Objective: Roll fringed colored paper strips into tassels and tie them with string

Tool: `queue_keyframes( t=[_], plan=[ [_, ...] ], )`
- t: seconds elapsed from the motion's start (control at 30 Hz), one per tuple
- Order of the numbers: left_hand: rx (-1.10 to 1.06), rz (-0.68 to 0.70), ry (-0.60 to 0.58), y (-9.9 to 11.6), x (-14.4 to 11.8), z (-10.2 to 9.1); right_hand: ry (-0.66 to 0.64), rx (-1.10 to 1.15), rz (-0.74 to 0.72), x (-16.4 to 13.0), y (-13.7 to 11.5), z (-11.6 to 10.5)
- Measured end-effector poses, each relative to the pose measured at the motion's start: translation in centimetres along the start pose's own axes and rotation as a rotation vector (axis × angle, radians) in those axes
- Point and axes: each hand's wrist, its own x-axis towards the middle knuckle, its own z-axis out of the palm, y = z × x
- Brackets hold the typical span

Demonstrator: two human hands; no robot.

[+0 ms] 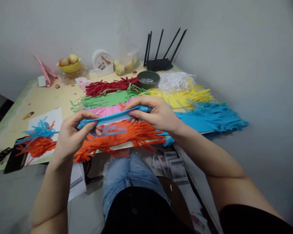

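A strip of blue tissue paper (pixel 113 117), partly rolled or folded lengthwise, is stretched between my two hands above the table. My left hand (pixel 74 131) pinches its left end between thumb and fingers. At the other end, my right hand (pixel 155 113) grips the paper with the thumb in front. Orange fringed tissue paper (pixel 119 136) lies just below the hands. Behind them are pink fringed paper (pixel 104 111) and green fringed paper (pixel 112 98). To the right rest yellow fringed paper (pixel 179 97) and a stack of blue fringed paper (pixel 207 118).
Finished-looking blue tassels (pixel 42 128) and orange tassels (pixel 40 146) lie at left, near a black phone (pixel 14 159). Farther back are dark red fringe (pixel 109 86), a dark bowl (pixel 148 79), white strings (pixel 175 82), a router (pixel 159 64) and a yellow fruit bowl (pixel 69 68).
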Motion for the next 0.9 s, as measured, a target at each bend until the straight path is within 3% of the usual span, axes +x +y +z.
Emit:
queue_keyframes(
  t=[0.2,0.37,0.6,0.73,0.8,0.9],
  plan=[
    [-0.21,0.009,0.062,-0.65,-0.1,0.33,0.005,0.146,0.019,0.15,0.52,0.2],
    [-0.202,0.067,0.041,-0.52,-0.14,0.6,-0.02,0.134,-0.053,0.39,0.69,0.23],
    [0.235,0.099,0.119,-0.53,-0.36,0.64,0.073,-0.219,-0.058,-0.09,0.35,0.55],
    [0.412,0.125,0.079,-0.55,-0.3,0.67,0.098,-0.338,-0.024,-0.42,0.63,0.51],
    [0.398,0.104,0.061,-0.58,-0.35,0.74,0.081,-0.273,-0.02,-0.5,0.75,0.53],
    [0.193,0.024,0.063,-0.69,-0.51,0.91,0.027,-0.017,0.019,-0.54,0.88,0.69]
  ],
)
